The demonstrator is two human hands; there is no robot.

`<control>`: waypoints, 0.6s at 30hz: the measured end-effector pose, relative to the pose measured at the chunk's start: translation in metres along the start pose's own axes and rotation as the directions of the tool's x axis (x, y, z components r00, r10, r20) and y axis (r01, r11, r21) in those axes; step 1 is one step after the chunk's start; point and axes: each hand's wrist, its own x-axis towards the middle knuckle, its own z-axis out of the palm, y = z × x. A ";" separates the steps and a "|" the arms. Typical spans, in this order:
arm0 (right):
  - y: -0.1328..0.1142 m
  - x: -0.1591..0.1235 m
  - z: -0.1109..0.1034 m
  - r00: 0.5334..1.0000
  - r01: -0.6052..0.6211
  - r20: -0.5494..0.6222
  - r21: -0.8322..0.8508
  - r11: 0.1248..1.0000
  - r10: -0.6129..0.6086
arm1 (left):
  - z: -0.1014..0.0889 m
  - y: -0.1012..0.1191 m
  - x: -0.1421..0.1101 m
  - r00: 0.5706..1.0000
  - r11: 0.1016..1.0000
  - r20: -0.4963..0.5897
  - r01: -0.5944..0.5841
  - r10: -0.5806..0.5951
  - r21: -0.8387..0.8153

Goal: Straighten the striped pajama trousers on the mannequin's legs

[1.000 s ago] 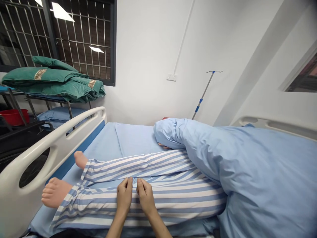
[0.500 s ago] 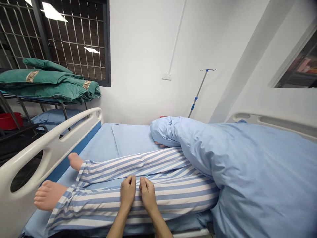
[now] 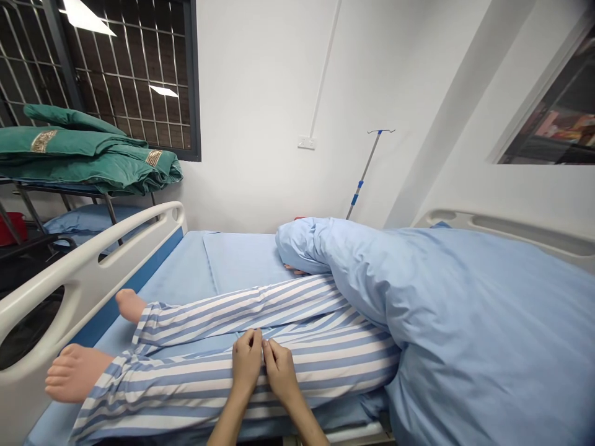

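The left hand [image 3: 246, 362] and right hand [image 3: 279, 370] curl closed over the striped trousers [image 3: 199, 378], nothing visible inside; snagged cloth could bunch if pulled.

Close head-height view, forward and down across striped trousers [image 3: 199, 378]

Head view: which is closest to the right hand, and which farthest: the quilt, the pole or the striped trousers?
1. Trousers: just behind the right hand in the picture.
2. Quilt: off to the right, bunched over the trousers' upper end.
3. Pole: farthest, beyond the bed.
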 end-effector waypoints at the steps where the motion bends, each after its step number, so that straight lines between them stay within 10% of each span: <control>1: -0.001 0.000 -0.004 1.000 0.005 0.010 -0.005 1.000 -0.005 | 0.002 0.000 -0.001 1.000 1.000 0.000 0.005 -0.005 -0.019; 18: 0.010 -0.003 -0.044 0.994 0.101 -0.019 -0.213 0.972 -0.107 | 0.030 0.017 -0.010 0.990 0.997 0.144 0.010 0.001 -0.071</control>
